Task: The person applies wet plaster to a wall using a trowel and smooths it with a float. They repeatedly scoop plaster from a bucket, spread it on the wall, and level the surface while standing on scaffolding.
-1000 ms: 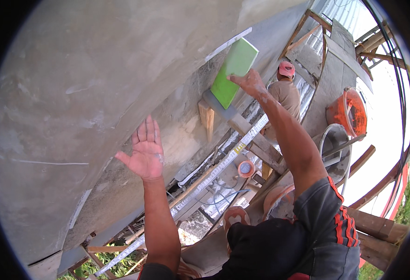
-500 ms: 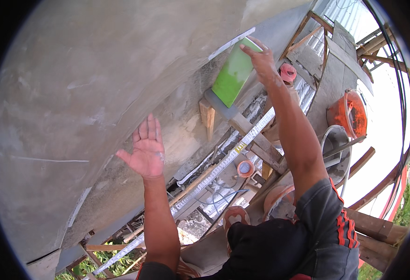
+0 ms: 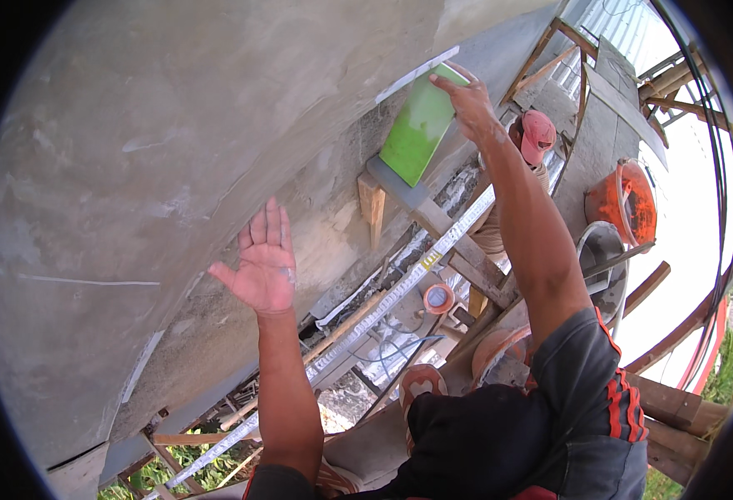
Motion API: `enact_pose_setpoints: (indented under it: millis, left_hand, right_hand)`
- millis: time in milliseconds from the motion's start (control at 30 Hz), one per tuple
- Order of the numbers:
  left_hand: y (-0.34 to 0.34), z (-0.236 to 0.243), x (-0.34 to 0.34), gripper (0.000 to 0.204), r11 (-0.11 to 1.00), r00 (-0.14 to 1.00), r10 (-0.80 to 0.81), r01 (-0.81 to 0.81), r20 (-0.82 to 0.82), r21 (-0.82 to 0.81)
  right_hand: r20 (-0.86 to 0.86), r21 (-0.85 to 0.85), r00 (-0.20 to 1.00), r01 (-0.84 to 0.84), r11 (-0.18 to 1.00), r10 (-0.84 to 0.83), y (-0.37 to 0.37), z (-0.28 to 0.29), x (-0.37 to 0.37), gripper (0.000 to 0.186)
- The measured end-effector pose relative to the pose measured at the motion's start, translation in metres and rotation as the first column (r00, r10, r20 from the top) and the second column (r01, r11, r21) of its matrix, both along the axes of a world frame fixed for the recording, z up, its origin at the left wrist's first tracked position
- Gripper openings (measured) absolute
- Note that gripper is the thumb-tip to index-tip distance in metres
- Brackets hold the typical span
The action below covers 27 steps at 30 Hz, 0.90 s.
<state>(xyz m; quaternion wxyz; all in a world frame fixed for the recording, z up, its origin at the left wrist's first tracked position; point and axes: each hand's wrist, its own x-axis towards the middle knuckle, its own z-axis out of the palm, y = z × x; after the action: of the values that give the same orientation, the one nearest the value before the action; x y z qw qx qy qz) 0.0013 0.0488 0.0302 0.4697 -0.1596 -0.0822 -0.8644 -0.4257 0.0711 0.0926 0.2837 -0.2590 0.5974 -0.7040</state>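
My right hand (image 3: 471,104) is closed round the upper end of a flat, green rectangular board (image 3: 417,132) that resembles a plastering float. Its thumb lies on the visible face; the other fingers are partly hidden behind. The board tilts beside the grey plastered wall (image 3: 116,158), its lower end appearing just over a grey-topped beam (image 3: 399,185); whether they touch I cannot tell. A pale strip (image 3: 416,74) runs along the wall by the board's top. My left hand (image 3: 265,260) is open, palm up with fingers spread, holding nothing. It is near the wall's lower edge, contact unclear.
A person in a pink cap (image 3: 537,136) is lower down beyond my right forearm. An orange bucket (image 3: 608,200) and a grey bucket (image 3: 602,243) stand at right. A long silvery straight bar (image 3: 383,308) crosses below my hands. Black cables (image 3: 711,133) hang at far right.
The green board and my right hand have shifted very slightly. The person in the pink cap has moved right and shows more. My left hand stays nearly still.
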Motion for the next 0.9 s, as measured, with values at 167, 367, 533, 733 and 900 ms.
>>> enact_pose_setpoints:
  millis: [167, 367, 533, 733, 900]
  left_hand:
    - [0.001, 0.000, -0.005, 0.108, 1.000, 1.000, -0.006, 0.007, -0.011, 0.027]
    - [-0.005, -0.007, 0.000, 0.110, 0.998, 1.000, -0.008, 0.008, -0.011, -0.066]
    - [-0.002, -0.004, -0.004, 0.110, 0.995, 1.000, -0.015, 0.012, -0.026, -0.094]
    - [-0.002, -0.004, -0.004, 0.115, 0.994, 1.000, 0.002, -0.002, 0.002, -0.107]
    - [0.002, -0.006, 0.004, 0.116, 0.989, 1.000, 0.002, 0.000, 0.016, -0.148]
  right_hand:
    - [-0.011, 0.033, 0.999, -0.033, 0.999, 0.033, 0.003, -0.004, -0.008, 0.056]
    - [-0.123, 0.087, 0.991, -0.036, 0.996, 0.047, 0.004, 0.001, -0.002, 0.058]
    - [-0.187, 0.123, 0.981, -0.033, 0.992, 0.056, 0.011, 0.005, 0.002, 0.057]
    - [-0.194, 0.130, 0.979, -0.043, 0.991, 0.068, 0.011, 0.007, 0.000, 0.058]
    - [-0.188, 0.173, 0.978, -0.052, 0.984, 0.085, 0.013, 0.006, 0.006, 0.060]
